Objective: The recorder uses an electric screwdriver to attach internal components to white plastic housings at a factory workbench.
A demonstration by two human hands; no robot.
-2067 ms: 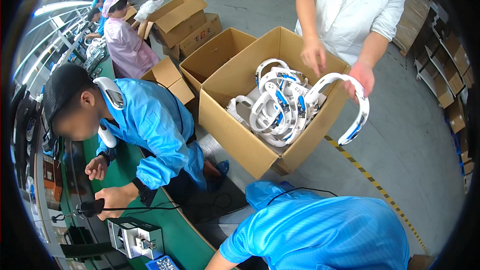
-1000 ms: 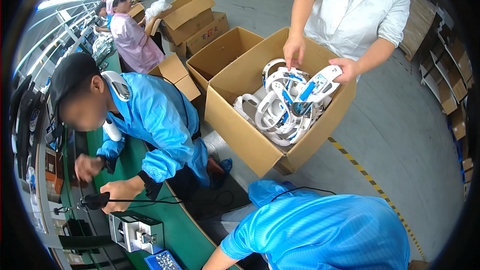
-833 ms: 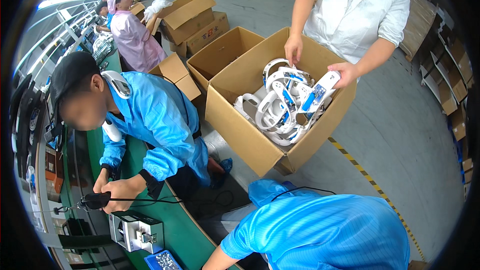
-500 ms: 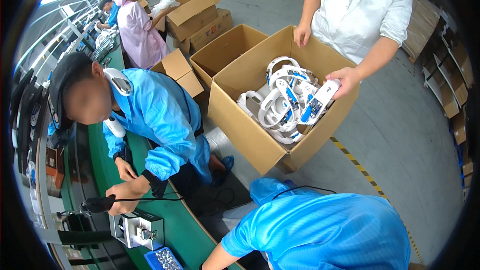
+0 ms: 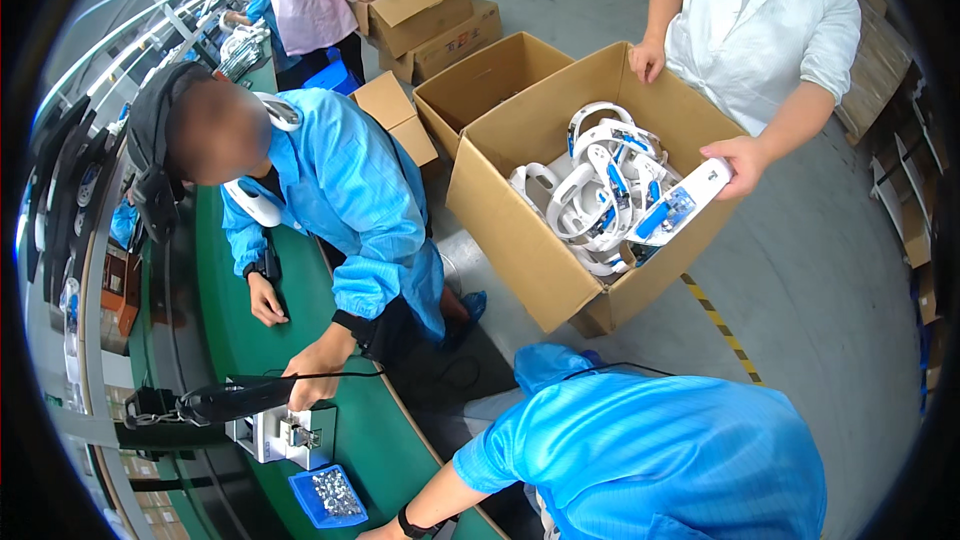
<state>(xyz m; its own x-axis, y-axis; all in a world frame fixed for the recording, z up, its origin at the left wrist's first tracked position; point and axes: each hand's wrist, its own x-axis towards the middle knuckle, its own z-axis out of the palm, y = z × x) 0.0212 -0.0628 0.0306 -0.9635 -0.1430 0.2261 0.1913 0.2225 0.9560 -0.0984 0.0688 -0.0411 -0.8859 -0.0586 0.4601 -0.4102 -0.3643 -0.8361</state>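
Had the right hand over the green bench, past its brown edge, mostly cut off by the lower border; could not tell whether with fingers spread or pinching. Could not tell the left hand's fingers either, being out of view. Saw a blue tray of small metal parts near the right hand, inward from that edge, and a black tool in a co-worker's hand beyond.
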